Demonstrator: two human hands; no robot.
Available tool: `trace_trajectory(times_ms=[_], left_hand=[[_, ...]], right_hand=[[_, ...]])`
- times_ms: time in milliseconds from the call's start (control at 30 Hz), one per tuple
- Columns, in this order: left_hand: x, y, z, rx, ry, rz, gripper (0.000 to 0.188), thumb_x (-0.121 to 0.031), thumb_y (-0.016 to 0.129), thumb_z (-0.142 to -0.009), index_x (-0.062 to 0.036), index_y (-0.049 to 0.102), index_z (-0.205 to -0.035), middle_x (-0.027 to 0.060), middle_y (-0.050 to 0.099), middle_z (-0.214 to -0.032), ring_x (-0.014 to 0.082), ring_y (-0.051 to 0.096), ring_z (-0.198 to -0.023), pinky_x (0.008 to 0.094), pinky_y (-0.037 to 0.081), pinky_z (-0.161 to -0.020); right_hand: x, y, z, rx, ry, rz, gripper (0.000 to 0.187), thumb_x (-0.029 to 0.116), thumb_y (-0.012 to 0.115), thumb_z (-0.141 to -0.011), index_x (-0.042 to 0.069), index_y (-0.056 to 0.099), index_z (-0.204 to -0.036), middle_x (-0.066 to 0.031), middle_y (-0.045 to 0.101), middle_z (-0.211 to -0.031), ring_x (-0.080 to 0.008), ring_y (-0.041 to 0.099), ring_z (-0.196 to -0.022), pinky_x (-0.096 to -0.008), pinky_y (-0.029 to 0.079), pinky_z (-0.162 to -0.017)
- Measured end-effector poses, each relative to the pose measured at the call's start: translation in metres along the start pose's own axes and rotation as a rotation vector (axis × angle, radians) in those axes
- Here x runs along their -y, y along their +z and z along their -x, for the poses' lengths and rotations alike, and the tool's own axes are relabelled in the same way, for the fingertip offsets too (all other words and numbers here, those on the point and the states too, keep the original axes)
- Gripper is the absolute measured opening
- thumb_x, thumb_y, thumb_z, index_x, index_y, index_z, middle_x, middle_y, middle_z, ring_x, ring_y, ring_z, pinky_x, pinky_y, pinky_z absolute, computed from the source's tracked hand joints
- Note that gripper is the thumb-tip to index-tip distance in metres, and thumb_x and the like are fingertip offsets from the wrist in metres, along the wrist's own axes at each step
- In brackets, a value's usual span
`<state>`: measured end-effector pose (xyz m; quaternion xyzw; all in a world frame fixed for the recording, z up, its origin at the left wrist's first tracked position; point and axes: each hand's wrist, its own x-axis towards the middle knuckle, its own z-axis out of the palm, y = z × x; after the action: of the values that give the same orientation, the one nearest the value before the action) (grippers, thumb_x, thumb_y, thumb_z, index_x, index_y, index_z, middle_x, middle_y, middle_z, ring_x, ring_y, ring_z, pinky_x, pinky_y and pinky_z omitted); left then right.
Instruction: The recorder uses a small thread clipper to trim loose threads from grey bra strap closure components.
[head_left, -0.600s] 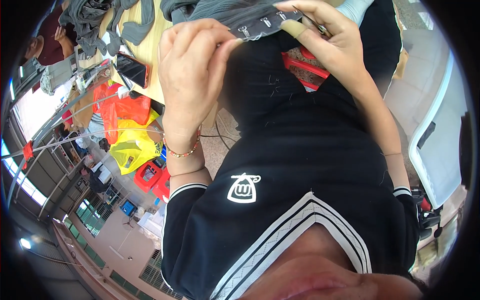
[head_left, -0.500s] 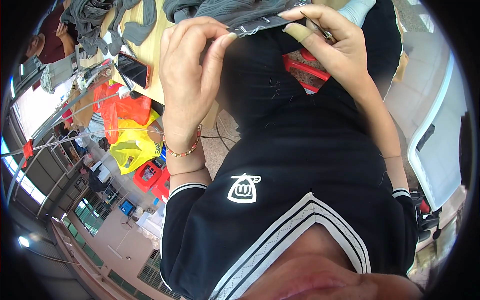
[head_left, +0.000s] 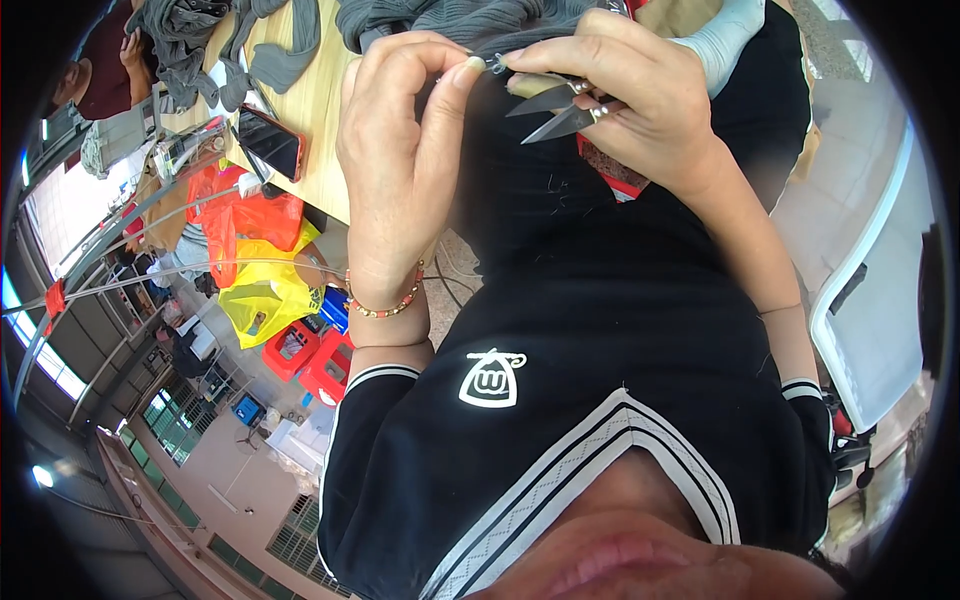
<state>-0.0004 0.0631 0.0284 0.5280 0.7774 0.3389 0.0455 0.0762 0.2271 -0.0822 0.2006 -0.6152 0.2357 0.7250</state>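
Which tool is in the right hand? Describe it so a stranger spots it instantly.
Start at the wooden table heaped with grey cloth. In front of it, the right hand grips small metal snips, the only shiny pointed blades, open in a V.

I am sitting at a light wooden table [head_left: 318, 120] that is running along the upper left. A dark phone in a red case [head_left: 268, 142] is lying on it beside heaped grey garments [head_left: 200, 40]. Another person in dark red [head_left: 100, 70] is working at the far end. Below the table edge, orange [head_left: 255, 215] and yellow plastic bags [head_left: 262, 295] are sitting by red crates [head_left: 310, 355]. A white plastic chair [head_left: 870, 310] is standing on pale concrete floor [head_left: 840, 110] at the right. Daylight is coming through windows [head_left: 45, 360] along the left rim.
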Motion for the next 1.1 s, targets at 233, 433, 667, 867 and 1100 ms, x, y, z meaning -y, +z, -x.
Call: trace_trajectory(times_ms=[233,433,667,867,1100], left_hand=[[0.002,-0.004,0.001,0.011,-0.012,0.014,0.009,-0.010,0.065,-0.091,-0.0013,0.065,-0.091,0.0099,0.065,-0.096,0.0276,0.059,-0.091,0.0354,0.046,-0.081],[-0.001,-0.005,0.000,0.047,-0.061,0.017,0.010,-0.011,0.064,-0.091,-0.0014,0.064,-0.091,0.0099,0.065,-0.096,0.0291,0.059,-0.091,0.0367,0.046,-0.081],[0.000,-0.002,-0.001,0.026,-0.059,0.028,0.009,-0.010,0.063,-0.091,-0.0011,0.063,-0.090,0.0100,0.065,-0.095,0.0290,0.059,-0.091,0.0363,0.046,-0.081],[-0.005,-0.017,0.005,-0.002,-0.151,0.210,0.007,-0.002,0.059,-0.094,0.0037,0.060,-0.090,0.0100,0.062,-0.094,0.0188,0.060,-0.089,0.0272,0.046,-0.081],[-0.015,-0.046,0.022,-0.005,-0.468,0.376,0.010,-0.008,0.053,-0.102,-0.0007,0.059,-0.099,-0.0034,0.053,-0.086,0.0036,0.046,-0.078,0.0190,0.037,-0.069]], right_hand=[[0.036,-0.018,-0.055,0.608,0.584,0.125,0.044,-0.007,0.070,-0.060,0.010,0.074,-0.100,-0.0006,0.058,-0.071,-0.0119,0.056,-0.055,-0.0270,0.043,-0.048],[0.036,-0.024,-0.055,0.653,0.569,0.168,0.042,-0.008,0.067,-0.058,0.009,0.070,-0.096,-0.0015,0.058,-0.072,-0.0150,0.057,-0.055,-0.0281,0.045,-0.049],[0.035,-0.050,-0.054,0.641,0.592,0.253,0.049,-0.016,0.060,-0.056,0.008,0.069,-0.097,-0.0029,0.061,-0.077,-0.0154,0.053,-0.056,-0.0273,0.042,-0.049],[0.045,-0.110,-0.023,0.686,0.796,0.422,0.042,-0.007,0.069,-0.065,0.012,0.068,-0.102,-0.0036,0.057,-0.076,-0.0195,0.058,-0.062,-0.0283,0.045,-0.055],[0.058,-0.154,0.017,0.521,1.141,0.414,0.010,0.002,0.075,-0.083,0.000,0.066,-0.083,-0.0014,0.048,-0.069,-0.0082,0.045,-0.062,-0.0251,0.035,-0.054]])
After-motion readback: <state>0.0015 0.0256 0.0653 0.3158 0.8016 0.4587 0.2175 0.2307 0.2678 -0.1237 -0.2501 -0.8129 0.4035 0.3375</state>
